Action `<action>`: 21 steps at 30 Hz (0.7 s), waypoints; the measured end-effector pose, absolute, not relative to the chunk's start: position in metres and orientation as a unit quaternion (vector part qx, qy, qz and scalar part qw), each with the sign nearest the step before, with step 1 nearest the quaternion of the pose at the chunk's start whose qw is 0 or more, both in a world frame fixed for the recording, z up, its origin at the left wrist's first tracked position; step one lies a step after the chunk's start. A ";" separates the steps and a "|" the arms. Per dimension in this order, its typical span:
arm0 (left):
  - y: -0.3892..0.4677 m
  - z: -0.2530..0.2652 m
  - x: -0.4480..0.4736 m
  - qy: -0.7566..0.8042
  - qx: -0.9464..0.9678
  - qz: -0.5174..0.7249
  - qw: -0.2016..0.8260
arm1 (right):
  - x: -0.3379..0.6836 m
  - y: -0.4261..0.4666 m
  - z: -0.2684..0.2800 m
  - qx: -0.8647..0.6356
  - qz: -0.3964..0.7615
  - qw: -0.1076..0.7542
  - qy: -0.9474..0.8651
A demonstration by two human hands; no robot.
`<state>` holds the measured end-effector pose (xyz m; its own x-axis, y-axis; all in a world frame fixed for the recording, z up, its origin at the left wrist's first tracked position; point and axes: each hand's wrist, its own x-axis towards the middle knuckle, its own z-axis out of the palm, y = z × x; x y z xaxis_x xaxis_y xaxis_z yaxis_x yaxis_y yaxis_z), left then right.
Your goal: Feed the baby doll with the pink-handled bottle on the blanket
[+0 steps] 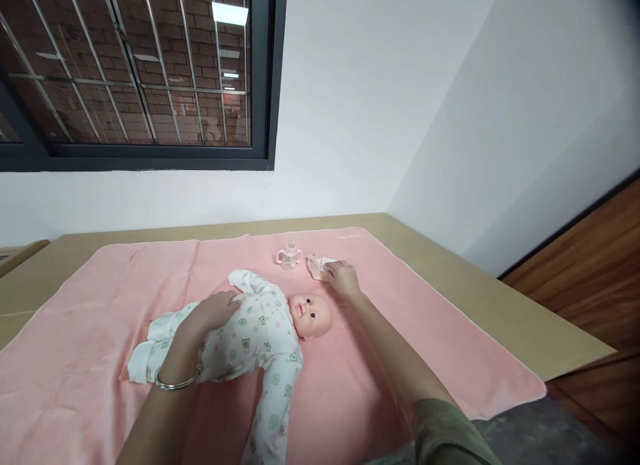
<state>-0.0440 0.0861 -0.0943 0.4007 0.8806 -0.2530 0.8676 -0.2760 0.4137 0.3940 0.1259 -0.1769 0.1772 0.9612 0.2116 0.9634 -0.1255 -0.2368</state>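
A baby doll (243,335) in a white sleepsuit with small green prints lies face up on a pink mat (390,345), its head towards the right. My left hand (215,311) rests on the doll's belly, fingers stretched out flat and holding nothing. Beyond the doll's head, my right hand (343,278) is at a small soft orange-and-white packet (315,267). Its fingers are closed on a white tissue (327,261) at the top of the packet. Left of the packet stands a clear baby bottle (289,257) with pink handles.
The mat covers most of a tan tabletop (500,311). White walls (340,118) meet in a corner behind it, with a barred window (150,71) at upper left. Wood panelling (590,265) stands at the right, beside the table's edge.
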 end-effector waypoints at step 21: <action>0.087 -0.092 -0.045 0.543 0.798 0.018 0.260 | 0.359 0.122 -0.208 -0.634 0.370 0.611 -0.296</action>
